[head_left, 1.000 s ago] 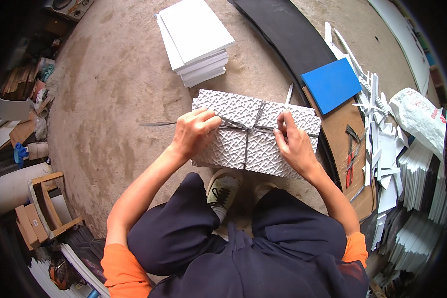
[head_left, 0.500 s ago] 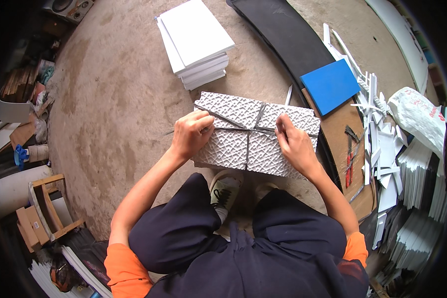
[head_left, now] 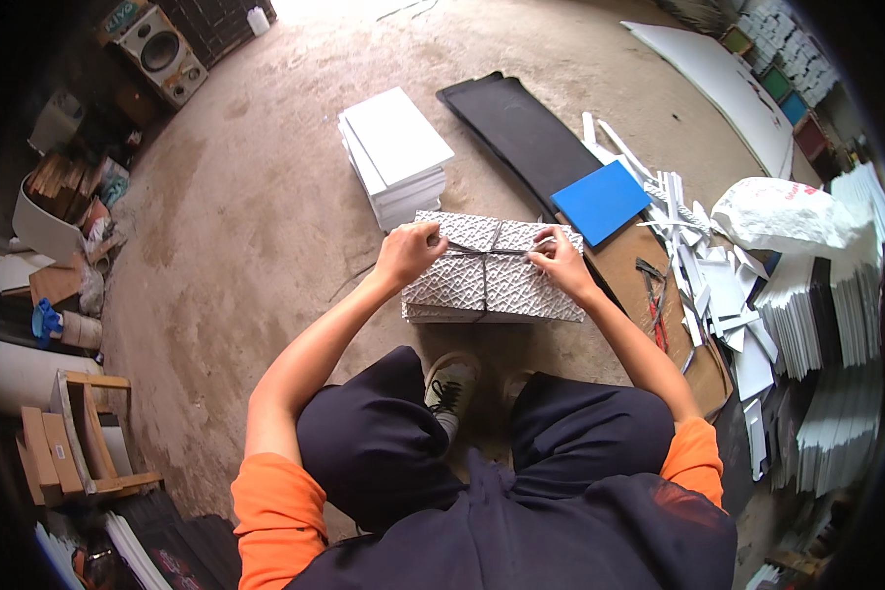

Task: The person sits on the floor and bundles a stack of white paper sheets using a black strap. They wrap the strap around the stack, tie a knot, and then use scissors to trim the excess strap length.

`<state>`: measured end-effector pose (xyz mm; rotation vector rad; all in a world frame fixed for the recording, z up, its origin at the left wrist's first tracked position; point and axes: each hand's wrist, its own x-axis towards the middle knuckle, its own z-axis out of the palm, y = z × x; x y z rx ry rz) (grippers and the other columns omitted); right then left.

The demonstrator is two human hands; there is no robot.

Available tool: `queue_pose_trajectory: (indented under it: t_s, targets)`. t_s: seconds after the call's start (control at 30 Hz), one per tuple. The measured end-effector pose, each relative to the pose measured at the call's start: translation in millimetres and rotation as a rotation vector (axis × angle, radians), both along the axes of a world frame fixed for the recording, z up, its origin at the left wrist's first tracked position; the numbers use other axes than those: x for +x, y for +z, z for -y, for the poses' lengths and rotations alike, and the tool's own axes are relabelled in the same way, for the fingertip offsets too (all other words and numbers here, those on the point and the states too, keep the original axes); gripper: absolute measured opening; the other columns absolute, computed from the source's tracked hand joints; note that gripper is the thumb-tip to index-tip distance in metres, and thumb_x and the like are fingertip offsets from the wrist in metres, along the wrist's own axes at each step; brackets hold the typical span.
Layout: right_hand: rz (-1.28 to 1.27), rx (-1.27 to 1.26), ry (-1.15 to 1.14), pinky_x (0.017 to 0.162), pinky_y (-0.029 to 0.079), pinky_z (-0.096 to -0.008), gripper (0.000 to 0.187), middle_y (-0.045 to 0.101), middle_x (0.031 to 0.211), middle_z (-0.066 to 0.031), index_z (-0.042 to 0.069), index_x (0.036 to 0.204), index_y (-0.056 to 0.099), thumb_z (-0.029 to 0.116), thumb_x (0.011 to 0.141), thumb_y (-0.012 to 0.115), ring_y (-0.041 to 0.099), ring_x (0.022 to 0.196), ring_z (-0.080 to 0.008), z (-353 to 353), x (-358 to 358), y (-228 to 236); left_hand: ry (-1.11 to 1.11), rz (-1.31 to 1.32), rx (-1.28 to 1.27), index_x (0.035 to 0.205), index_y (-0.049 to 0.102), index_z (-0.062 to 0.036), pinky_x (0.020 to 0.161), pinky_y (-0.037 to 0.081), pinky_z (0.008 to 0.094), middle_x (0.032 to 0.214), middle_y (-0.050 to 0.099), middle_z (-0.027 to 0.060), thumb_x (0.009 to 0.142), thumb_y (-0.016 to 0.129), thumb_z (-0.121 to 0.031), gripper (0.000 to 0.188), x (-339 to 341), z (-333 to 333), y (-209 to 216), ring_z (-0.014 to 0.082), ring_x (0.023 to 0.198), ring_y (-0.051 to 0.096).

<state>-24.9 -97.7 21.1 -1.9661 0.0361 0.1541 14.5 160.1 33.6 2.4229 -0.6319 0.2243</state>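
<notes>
A bundle of white panels with an embossed crisscross face (head_left: 442, 285) lies in front of my feet. Dark flat cord (head_left: 485, 279) runs over it both ways and crosses near the middle of the top. At the bundle's left edge, my left hand (head_left: 409, 256) is closed in a fist round one length of the cord, which stretches tight toward the crossing. My right hand (head_left: 560, 264) pinches another length near the right edge, its fingertips close above the panels.
Beyond the bundle stands a stack of smooth white boards (head_left: 398, 138). To the right are a long black sheet (head_left: 521, 128), a blue panel (head_left: 602, 202), red-handled tool (head_left: 657, 320) on brown board, white offcuts (head_left: 747, 364) and a white plastic bag (head_left: 787, 214). A wooden frame (head_left: 88, 433) sits left.
My view has tilted up, showing more floor and a speaker at the far left. Both hands stay at the bundle's sides; the right fingers now pinch the cord closer to the panel surface.
</notes>
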Motion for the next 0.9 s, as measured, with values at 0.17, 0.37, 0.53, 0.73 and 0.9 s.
queue_pose_trajectory:
  t_s: [0.17, 0.37, 0.53, 0.73, 0.9]
  targets:
    - [0.153, 0.506, -0.466, 0.058, 0.048, -0.0236, 0.021, 0.056, 0.088, -0.0084, 0.004, 0.094, 0.047, 0.0, 0.074, 0.051, 0.058, 0.064, -0.0152, 65.8, -31.5, 30.8, -0.153, -0.086, -0.057, 0.074, 0.051, 0.0022, 0.061, 0.041, 0.0403, 0.068, 0.055, 0.0206, 0.079, 0.051, -0.027, 0.03, -19.1, 43.1, 52.6, 0.0355, 0.066, 0.054]
    - [0.315, 0.69, -0.97, 0.057, 0.045, -0.0264, 0.017, 0.059, 0.081, -0.0062, 0.006, 0.09, 0.05, 0.002, 0.074, 0.054, 0.056, 0.065, -0.0153, 187.4, -125.8, 66.3, -0.449, 0.26, 0.021, 0.071, 0.054, -0.0019, 0.06, 0.045, 0.038, 0.07, 0.056, 0.0119, 0.079, 0.054, -0.031, 0.03, -48.2, 130.8, 81.7, 0.0292, 0.065, 0.056]
    - [0.13, 0.51, -0.902, 0.061, 0.048, -0.027, 0.018, 0.058, 0.08, -0.007, 0.002, 0.093, 0.05, 0.004, 0.076, 0.051, 0.056, 0.068, -0.0157, 235.8, -212.2, 42.2, -0.571, 0.288, 0.277, 0.068, 0.057, -0.0037, 0.055, 0.047, 0.0381, 0.067, 0.059, 0.0123, 0.075, 0.054, -0.031, 0.028, -64.3, 210.5, 78.0, 0.0273, 0.063, 0.059]
    - [-0.001, -0.14, -0.799, 0.057, 0.049, -0.026, 0.011, 0.058, 0.074, -0.0067, 0.0, 0.084, 0.055, 0.005, 0.075, 0.053, 0.057, 0.066, -0.0121, 276.9, -238.4, -47.5, -0.619, 0.135, 0.336, 0.069, 0.059, -0.004, 0.058, 0.048, 0.0377, 0.065, 0.059, 0.0125, 0.073, 0.053, -0.025, 0.022, -78.9, 290.8, 17.9, 0.0271, 0.064, 0.06]
    - [0.098, -0.566, -0.657, 0.082, 0.04, -0.0365, 0.019, 0.052, 0.091, -0.0159, 0.003, 0.087, 0.054, 0.004, 0.069, 0.058, 0.05, 0.092, -0.0308, 258.2, -207.9, -123.7, -0.627, -0.062, 0.275, 0.072, 0.061, -0.0045, 0.067, 0.048, 0.0372, 0.079, 0.059, 0.013, 0.072, 0.055, -0.026, 0.022, -91.6, 330.4, -63.9, 0.0282, 0.078, 0.058]
